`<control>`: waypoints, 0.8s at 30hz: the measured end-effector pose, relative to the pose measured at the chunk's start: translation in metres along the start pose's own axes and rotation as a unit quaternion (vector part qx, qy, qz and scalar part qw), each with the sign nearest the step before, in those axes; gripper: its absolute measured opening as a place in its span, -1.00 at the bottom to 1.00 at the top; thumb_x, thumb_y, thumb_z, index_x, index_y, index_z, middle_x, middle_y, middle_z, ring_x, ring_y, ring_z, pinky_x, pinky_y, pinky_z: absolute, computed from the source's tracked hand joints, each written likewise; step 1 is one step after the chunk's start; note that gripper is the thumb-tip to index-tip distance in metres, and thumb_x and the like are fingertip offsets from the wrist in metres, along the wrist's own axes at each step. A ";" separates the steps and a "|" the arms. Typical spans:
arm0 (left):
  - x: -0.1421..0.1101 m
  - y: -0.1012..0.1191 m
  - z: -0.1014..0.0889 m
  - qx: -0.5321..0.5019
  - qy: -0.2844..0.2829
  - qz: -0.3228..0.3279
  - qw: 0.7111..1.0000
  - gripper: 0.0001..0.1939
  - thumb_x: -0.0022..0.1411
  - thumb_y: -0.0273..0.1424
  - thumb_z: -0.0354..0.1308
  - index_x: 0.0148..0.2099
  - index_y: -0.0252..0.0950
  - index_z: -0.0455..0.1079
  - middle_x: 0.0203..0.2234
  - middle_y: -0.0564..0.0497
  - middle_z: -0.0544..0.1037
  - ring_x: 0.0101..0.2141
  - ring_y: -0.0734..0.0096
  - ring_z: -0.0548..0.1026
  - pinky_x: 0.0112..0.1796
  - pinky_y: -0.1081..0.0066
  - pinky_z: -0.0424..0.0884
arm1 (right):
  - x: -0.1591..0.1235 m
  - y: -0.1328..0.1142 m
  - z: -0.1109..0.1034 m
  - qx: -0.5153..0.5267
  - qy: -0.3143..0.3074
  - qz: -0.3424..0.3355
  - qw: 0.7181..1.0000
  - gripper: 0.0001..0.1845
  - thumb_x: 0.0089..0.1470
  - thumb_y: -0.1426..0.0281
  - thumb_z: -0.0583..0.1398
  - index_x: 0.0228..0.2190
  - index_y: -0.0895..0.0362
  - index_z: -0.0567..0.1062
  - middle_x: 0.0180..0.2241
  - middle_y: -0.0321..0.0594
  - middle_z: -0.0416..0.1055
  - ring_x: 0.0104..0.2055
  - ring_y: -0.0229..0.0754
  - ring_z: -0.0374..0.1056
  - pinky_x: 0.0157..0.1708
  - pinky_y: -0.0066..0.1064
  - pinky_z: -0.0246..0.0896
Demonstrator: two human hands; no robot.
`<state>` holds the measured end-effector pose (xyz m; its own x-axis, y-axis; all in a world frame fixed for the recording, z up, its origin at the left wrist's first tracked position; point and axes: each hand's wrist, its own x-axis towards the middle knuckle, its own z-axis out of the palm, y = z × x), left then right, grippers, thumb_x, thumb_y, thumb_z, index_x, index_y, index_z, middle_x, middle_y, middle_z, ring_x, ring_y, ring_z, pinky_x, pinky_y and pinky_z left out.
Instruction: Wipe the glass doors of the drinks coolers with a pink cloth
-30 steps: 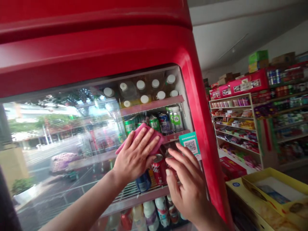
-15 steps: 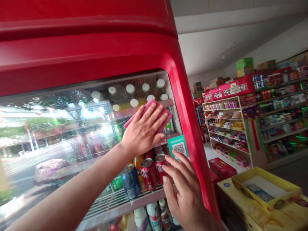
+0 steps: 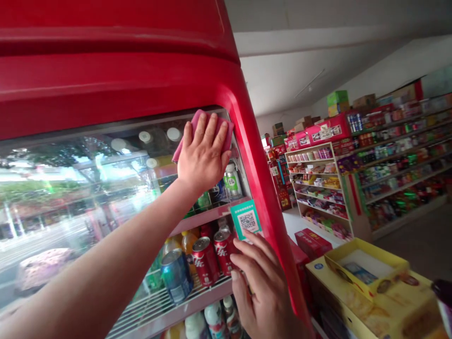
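My left hand (image 3: 204, 153) holds a pink cloth (image 3: 229, 136) pressed against the upper right of the glass door (image 3: 95, 197) of a red drinks fridge (image 3: 141, 75). Its fingers lie stretched over the cloth, which shows around them. My right hand (image 3: 259, 282) is open and empty, lower down by the door's right side, its fingers apart and slightly bent. Its fingertips are just below a green QR code sticker (image 3: 246, 219); I cannot tell whether they touch the glass. Behind the glass stand red cans (image 3: 205, 261), a blue can (image 3: 176, 275) and several white-capped bottles.
To the right, a yellow box (image 3: 367, 301) carries an open yellow tray (image 3: 369, 266). A red carton (image 3: 312, 242) lies behind it. Snack shelves (image 3: 318, 183) and long stocked shelves (image 3: 406, 160) stand farther back. The glass reflects a street and trees.
My left hand has slid the pink cloth up the glass towards the top right corner of the door. My right hand stays low by the sticker. The view has shifted slightly right.
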<state>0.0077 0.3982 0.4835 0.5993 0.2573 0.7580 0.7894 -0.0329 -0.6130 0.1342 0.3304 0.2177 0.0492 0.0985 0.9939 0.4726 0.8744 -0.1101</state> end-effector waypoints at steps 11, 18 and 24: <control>-0.030 -0.003 -0.008 -0.049 -0.041 0.041 0.997 -0.18 0.54 -0.11 -0.03 0.69 -0.30 -0.05 0.66 -0.18 -0.01 0.64 -0.11 -0.08 0.60 -0.24 -0.19 | -0.018 -0.002 -0.004 0.026 -0.026 0.021 0.999 -0.75 0.35 0.51 0.18 -0.02 0.11 0.59 0.09 -0.05 0.70 0.32 0.08 0.53 0.22 0.05 0.63; -0.025 0.002 -0.003 -0.040 0.013 -0.043 0.998 -0.16 0.55 -0.09 -0.02 0.70 -0.24 -0.11 0.66 -0.17 -0.04 0.65 -0.14 -0.10 0.59 -0.28 -0.22 | -0.018 -0.007 -0.010 0.028 -0.033 0.033 0.999 -0.76 0.36 0.50 0.19 -0.02 0.10 0.59 0.07 -0.05 0.70 0.31 0.07 0.55 0.21 0.01 0.63; -0.132 0.063 0.006 -0.001 -0.067 0.104 0.992 -0.22 0.62 -0.15 -0.03 0.68 -0.35 -0.08 0.64 -0.13 0.02 0.63 -0.03 0.01 0.61 -0.10 -0.16 | -0.033 -0.017 0.006 0.050 -0.032 0.039 0.997 -0.76 0.36 0.51 0.17 -0.02 0.09 0.58 0.07 -0.04 0.70 0.31 0.08 0.54 0.22 -0.01 0.61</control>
<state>-0.0228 0.3682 0.3434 0.7270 0.3708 0.5779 0.6502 -0.1011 -0.7530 0.1195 0.3146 0.1872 0.0244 0.1956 0.9804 0.3783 0.9059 -0.1902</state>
